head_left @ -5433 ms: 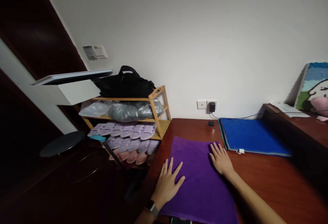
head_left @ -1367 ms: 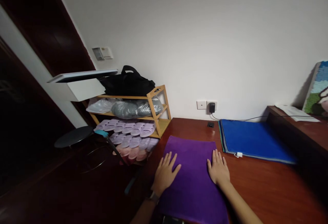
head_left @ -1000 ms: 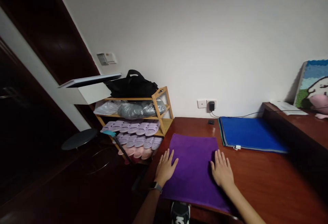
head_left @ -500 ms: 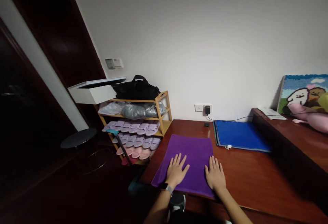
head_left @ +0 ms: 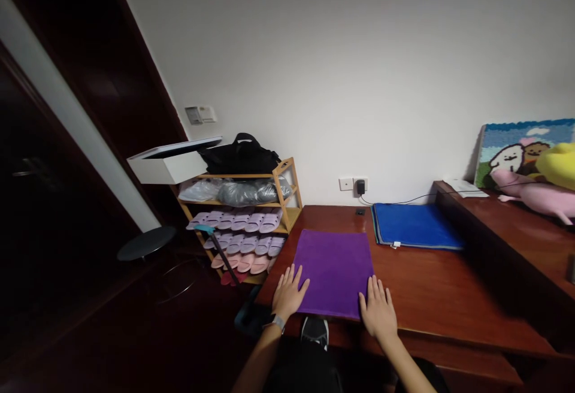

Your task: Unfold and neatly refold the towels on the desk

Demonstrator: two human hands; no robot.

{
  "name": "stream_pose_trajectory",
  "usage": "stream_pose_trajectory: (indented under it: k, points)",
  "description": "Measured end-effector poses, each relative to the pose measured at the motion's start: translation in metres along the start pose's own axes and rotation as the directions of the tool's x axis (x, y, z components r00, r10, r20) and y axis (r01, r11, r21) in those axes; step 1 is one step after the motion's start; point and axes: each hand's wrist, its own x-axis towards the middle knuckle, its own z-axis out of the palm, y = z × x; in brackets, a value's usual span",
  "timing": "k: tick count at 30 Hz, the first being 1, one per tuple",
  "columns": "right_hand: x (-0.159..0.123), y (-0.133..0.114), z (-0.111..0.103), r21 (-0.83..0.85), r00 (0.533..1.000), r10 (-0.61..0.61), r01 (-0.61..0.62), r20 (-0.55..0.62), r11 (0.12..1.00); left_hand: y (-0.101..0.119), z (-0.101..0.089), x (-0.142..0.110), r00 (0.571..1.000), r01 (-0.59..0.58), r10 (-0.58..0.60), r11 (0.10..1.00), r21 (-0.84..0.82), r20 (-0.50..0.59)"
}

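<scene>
A purple towel (head_left: 335,270) lies flat near the front edge of a red-brown wooden table (head_left: 431,297). My left hand (head_left: 288,293) rests open, fingers spread, on the towel's near left corner. My right hand (head_left: 377,314) lies open and flat at the towel's near right corner, partly on the table. A watch is on my left wrist. Neither hand grips anything.
A stack of folded blue towels (head_left: 415,225) lies at the back by the wall socket and plug (head_left: 360,186). Left of the table stands a wooden rack (head_left: 283,192) of slippers with a black bag (head_left: 240,154) on top. A round stool (head_left: 146,243) is farther left. Plush toys (head_left: 539,192) sit on the raised right ledge.
Both hands slid back along the towel from its far part to its near corners, staying flat. The camera pulled back and turned right, showing more of the table and ledge.
</scene>
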Motion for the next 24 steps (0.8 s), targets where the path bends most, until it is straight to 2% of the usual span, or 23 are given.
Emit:
stream_pose_trajectory:
  k: [6, 9, 13, 15, 17, 19, 22, 24]
  points:
    - [-0.009, 0.006, -0.011, 0.065, 0.996, -0.088, 0.086, 0.031, 0.994, -0.001, -0.008, 0.002, 0.998, 0.002, -0.003, 1.000, 0.005, 0.059]
    - [-0.010, 0.006, -0.014, 0.084, 0.993, -0.111, 0.107, 0.044, 0.991, -0.016, -0.006, -0.001, 0.998, 0.013, -0.015, 0.999, 0.041, 0.058]
    - [-0.008, 0.004, -0.012, 0.106, 0.995, -0.093, 0.089, 0.039, 0.990, -0.049, -0.007, -0.007, 0.995, 0.096, -0.094, 0.985, 0.143, -0.020]
    - [-0.008, 0.003, -0.012, 0.119, 0.995, -0.090, 0.085, 0.035, 0.989, -0.047, -0.013, -0.004, 0.994, 0.082, -0.067, 0.982, 0.168, -0.090]
    - [-0.008, 0.002, -0.013, 0.132, 0.996, -0.084, 0.079, 0.029, 0.988, -0.018, -0.019, 0.003, 0.990, 0.011, 0.011, 0.988, 0.151, -0.140]
    - [-0.008, 0.001, -0.013, 0.143, 0.997, -0.079, 0.076, 0.015, 0.987, 0.030, -0.023, 0.011, 0.982, -0.110, 0.122, 0.990, 0.094, -0.142]
    - [-0.008, 0.001, -0.012, 0.129, 0.997, -0.079, 0.079, 0.001, 0.989, 0.100, -0.021, 0.016, 0.925, -0.377, 0.375, 0.926, -0.035, -0.060]
    - [-0.006, 0.001, -0.007, 0.113, 0.997, -0.082, 0.082, -0.006, 0.990, 0.121, -0.017, 0.014, 0.889, -0.454, 0.458, 0.885, -0.105, 0.014]
